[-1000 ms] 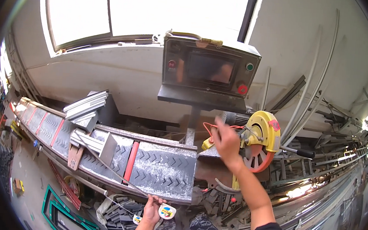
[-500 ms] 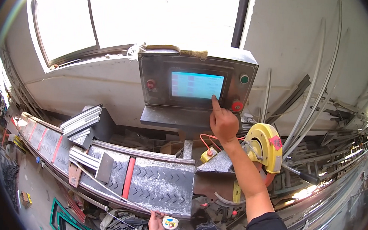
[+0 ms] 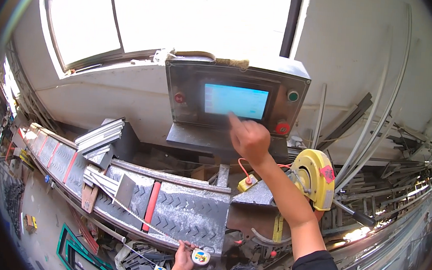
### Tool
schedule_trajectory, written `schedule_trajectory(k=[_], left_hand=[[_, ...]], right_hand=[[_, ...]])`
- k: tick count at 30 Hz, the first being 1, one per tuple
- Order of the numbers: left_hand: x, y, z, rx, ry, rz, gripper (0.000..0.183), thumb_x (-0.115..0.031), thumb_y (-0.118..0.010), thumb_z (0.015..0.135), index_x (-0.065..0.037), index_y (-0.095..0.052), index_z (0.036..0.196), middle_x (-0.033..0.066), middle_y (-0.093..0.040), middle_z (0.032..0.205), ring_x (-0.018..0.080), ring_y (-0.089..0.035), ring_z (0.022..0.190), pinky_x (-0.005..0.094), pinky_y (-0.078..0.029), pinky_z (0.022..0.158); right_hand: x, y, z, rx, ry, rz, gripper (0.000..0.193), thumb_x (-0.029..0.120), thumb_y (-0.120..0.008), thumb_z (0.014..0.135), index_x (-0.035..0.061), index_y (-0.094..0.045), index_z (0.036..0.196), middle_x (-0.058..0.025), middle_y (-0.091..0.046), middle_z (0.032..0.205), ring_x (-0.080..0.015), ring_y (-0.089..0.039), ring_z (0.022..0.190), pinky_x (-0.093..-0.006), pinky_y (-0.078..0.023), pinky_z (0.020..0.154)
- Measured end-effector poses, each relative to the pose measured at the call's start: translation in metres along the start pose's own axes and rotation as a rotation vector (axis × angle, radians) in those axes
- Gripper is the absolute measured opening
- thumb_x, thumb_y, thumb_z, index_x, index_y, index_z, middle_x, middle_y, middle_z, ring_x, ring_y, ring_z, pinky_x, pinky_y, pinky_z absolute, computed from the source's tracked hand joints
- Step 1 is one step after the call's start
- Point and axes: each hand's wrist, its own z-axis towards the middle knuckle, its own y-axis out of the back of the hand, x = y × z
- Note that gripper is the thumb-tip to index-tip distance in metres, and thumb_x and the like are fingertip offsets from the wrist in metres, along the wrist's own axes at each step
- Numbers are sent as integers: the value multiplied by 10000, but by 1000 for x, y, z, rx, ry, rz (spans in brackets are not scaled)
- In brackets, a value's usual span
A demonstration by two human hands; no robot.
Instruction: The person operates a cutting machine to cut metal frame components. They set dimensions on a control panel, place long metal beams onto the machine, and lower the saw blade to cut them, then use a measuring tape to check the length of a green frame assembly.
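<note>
Moved leftward: right hand (image 3: pixel 250 137), forefinger out, touching lit screen (image 3: pixel 235 101); left hand (image 3: pixel 184 257), 6 o'clock, clamped on tape measure (image 3: pixel 200 257); entry unfinished.

the grey metal control box (image 3: pixel 235 102) looks brushed and dull, its blue touchscreen (image 3: pixel 235 101) glossy. the grey metal tread-plate counter (image 3: pixel 184 215) is rough, with raised chevrons — matt and scuffed. the yellow saw guard (image 3: pixel 317 178) shows smooth painted metal; the pale aluminium bars (image 3: pixel 98 135) gleam softly.
</note>
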Motion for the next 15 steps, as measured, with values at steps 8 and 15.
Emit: schedule_trajectory(k=[8,15], left_hand=[[-2,3,7,-30,10,-23,406,-463,-393,950,-96,-483,801,89,-524,729,282,-537,788,434,-443,837],[-4,-11,19,9,24,-67,394,-459,-398,951,-104,-491,807,86,-531,725,279,-545,789,425,-455,826]], right_hand=[[11,-24,9,26,-1,-64,472,90,-640,690,73,-624,1161,-33,-467,541,-182,-499,484,-297,-418,454],[10,-28,10,101,-22,-125,535,74,-634,679,89,-589,1211,-40,-506,575,-197,-511,498,-318,-430,470]])
